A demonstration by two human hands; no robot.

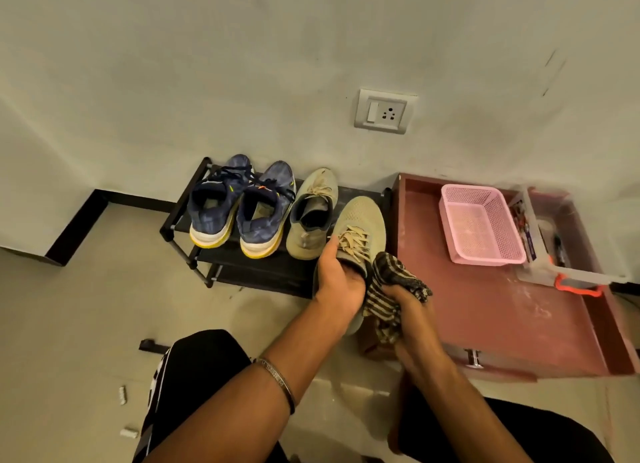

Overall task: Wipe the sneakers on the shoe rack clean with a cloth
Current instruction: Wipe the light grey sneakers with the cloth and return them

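A low black shoe rack (180, 216) stands against the wall. On its top shelf sit a pair of blue sneakers with yellow soles (239, 213) and one beige sneaker (311, 216). My left hand (337, 280) grips the second beige sneaker (363, 227) at its collar, holding it above the rack's right end with the toe pointing away. My right hand (405, 310) grips a brown striped cloth (391, 286), bunched against the heel side of that sneaker.
A reddish-brown drawer unit (502, 310) stands right of the rack, holding a pink plastic basket (481, 223) and a clear box with an orange handle (561, 265). A wall socket (384, 111) is above the rack. My knees in black shorts fill the bottom.
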